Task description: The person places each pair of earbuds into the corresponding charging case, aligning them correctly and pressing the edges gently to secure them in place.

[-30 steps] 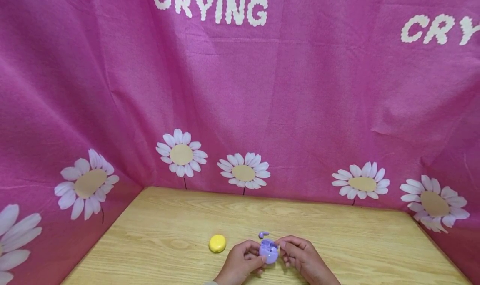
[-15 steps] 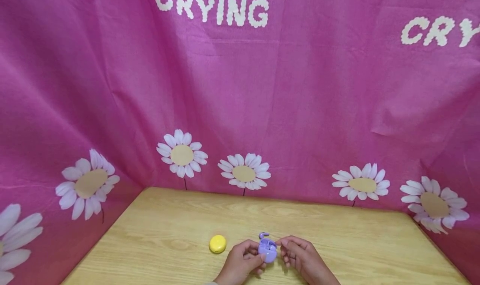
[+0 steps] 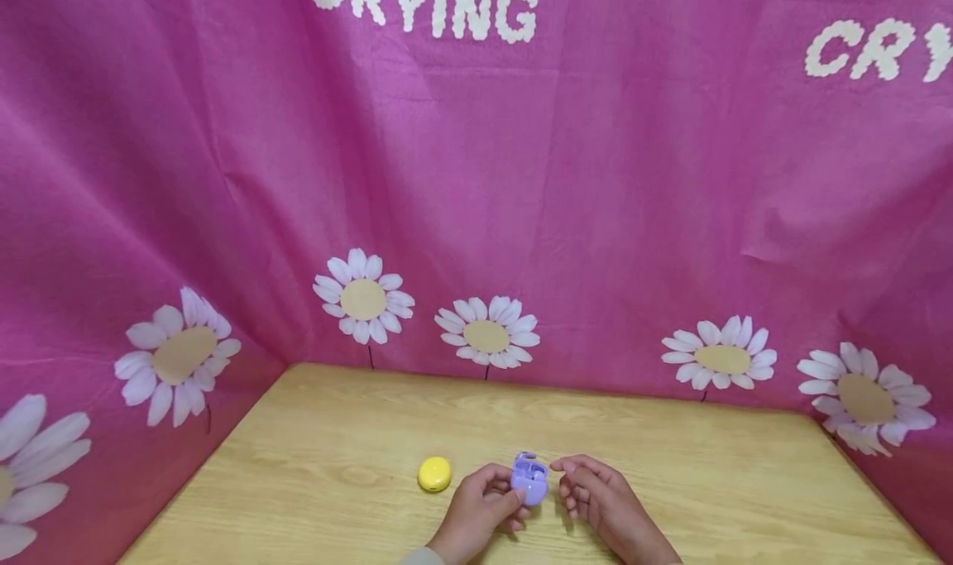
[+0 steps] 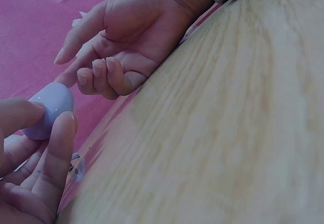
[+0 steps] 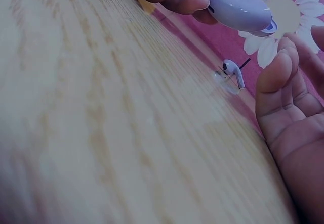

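In the head view my left hand (image 3: 480,503) holds a glossy purple earbud case (image 3: 529,484), thumb on its front, lid raised. A pale shape shows in the case's right side, too small to make out. My right hand (image 3: 601,495) is just right of the case, index finger and thumb extended, the other fingers loosely curled, holding nothing. A slight gap shows between its fingertips and the case. On the table under and beyond the case lies a loose purple earbud (image 5: 233,72), clear in the right wrist view but mostly hidden behind the lid in the head view.
A round yellow case (image 3: 435,474) rests on the wooden table (image 3: 357,433), left of my left hand. Pink cloth (image 3: 596,217) printed with daisies hangs behind the table and along its sides.
The case has moved slightly away from me, so its lid now covers most of the loose earbud. My right fingertips, earlier at the case's edge, now stand a little apart from it.
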Available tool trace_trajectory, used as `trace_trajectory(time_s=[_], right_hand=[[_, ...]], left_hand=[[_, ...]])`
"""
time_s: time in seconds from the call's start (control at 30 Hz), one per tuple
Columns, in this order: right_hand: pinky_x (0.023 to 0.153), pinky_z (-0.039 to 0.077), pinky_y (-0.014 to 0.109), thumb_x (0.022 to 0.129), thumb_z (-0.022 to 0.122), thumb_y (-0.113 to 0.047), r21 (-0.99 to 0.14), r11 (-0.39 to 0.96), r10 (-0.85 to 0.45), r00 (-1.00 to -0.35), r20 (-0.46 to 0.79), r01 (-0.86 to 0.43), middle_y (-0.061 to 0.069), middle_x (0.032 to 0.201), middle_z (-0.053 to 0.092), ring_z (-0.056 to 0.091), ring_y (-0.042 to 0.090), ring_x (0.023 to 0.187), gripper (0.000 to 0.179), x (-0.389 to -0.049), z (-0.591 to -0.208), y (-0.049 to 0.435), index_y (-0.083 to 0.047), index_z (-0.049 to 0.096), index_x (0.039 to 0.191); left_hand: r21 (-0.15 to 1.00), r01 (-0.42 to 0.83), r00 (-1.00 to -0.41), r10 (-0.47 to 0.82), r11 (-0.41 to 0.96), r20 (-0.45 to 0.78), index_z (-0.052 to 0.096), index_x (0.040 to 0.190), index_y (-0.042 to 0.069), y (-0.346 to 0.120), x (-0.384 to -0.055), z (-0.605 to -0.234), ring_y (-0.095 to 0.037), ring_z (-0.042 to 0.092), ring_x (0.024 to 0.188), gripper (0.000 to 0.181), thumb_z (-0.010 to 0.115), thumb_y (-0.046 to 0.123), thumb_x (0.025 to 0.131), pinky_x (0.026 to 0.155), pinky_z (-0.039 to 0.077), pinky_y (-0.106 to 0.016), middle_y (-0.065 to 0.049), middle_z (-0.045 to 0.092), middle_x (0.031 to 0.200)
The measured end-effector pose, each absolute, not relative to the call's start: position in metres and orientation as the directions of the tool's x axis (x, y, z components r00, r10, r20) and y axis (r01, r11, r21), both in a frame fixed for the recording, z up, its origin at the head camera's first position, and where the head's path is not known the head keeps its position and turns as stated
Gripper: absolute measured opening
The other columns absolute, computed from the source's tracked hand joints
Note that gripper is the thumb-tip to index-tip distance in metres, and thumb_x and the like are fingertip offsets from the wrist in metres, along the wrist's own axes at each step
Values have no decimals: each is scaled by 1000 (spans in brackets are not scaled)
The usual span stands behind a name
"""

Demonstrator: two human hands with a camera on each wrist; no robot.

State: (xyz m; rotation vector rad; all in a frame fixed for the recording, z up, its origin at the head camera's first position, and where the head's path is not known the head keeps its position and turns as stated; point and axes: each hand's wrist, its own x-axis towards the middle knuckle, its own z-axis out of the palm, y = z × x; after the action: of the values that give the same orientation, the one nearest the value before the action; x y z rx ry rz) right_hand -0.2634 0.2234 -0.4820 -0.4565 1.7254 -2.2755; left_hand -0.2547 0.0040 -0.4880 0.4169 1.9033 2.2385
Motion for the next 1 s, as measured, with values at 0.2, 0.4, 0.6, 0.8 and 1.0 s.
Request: trace_trajectory(time_s=[0.2,0.4,0.6,0.8,1.0], right_hand=[[63,50,19,102,48,-19,-964,-262,-356,-933,59,39,2,84,58,54,7,72,31,-265,-482,221,5,56,121],[63,51,19,100,53,-21,-970,-236,-324,-946,22,58,2,84,59,54,7,70,39,-265,-479,219,9,50,125],[60,52,20,98,56,-24,-979,-187,-232,-972,-35,80,3,80,60,55,9,67,40,-265,-477,215,7,52,123],[59,52,21,98,57,-25,-983,-151,-158,-984,-79,103,3,78,59,55,10,66,40,-265,-476,207,7,52,121],[57,51,21,94,62,-27,-987,-121,-86,-992,-93,103,4,74,60,56,10,62,43,-273,-475,202,6,52,121]], left_hand=[[983,31,-951,299,-181,85,57,107,-6,2,-254,-486,-17,67,72,22,65,5,91,58,56,-24,-10,63,90],[983,22,-955,288,-180,74,57,109,-6,2,-255,-484,-15,66,70,23,64,6,91,57,56,-23,-10,63,91],[984,40,-956,279,-175,88,56,111,-6,4,-255,-485,-14,66,67,25,64,8,91,55,56,-23,-10,62,90],[982,40,-955,282,-186,92,56,109,-5,5,-253,-488,-14,65,65,23,64,7,91,52,55,-22,-10,60,90],[979,40,-954,284,-201,98,55,109,-4,5,-255,-485,-14,65,66,23,65,9,92,53,55,-22,-10,60,93]])
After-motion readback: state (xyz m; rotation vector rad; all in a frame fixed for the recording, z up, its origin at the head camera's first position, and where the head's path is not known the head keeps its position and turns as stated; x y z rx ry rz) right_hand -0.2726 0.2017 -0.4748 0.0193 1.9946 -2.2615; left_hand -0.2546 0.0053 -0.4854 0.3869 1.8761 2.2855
